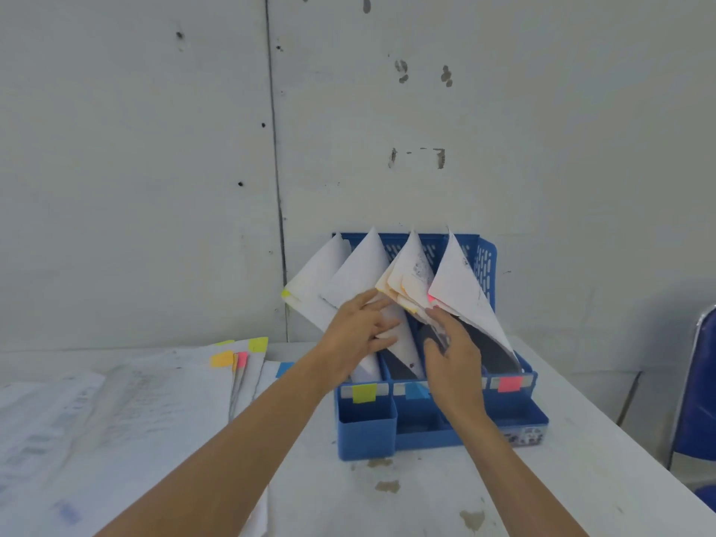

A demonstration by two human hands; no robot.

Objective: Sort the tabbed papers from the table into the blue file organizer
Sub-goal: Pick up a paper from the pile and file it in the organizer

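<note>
Tabbed papers stand in 4 bundles inside blue file organizer, all leaning to the L. L hand lies flat on 2nd bundle, fingers straight & slightly spread, tips pointing R toward 3rd bundle. It grips nothing, just presses on the sheet. R hand reaches up betw. 3rd bundle & 4th, fingertips in among the sheet edges just below a pink tab. Its thumb sticks out to the L, apart from the fingers. Blurry there, so can't tell if it pinches a sheet or only touches. Both forearms come in from bottom of frame.

1st bundle has a yellow tab at its L corner & overhangs the organizer's L side. 3rd bundle shows orange-ish edges at its low corner.

Organizer front rail carries colour labels: yellow-green label on L, blue label mid (partly behind R wrist), pink label on R. Below them, a square cup at front L & a low tray section to its R.

Organizer sits on white table w/ its back near the wall; tabletop has brown stains near front. To the L on the table, well apart from the hands, a loose pile of more sheets w/ orange, pink, yellow-green & blue tabs at its far edge. Blue chair at R edge of frame.
</note>
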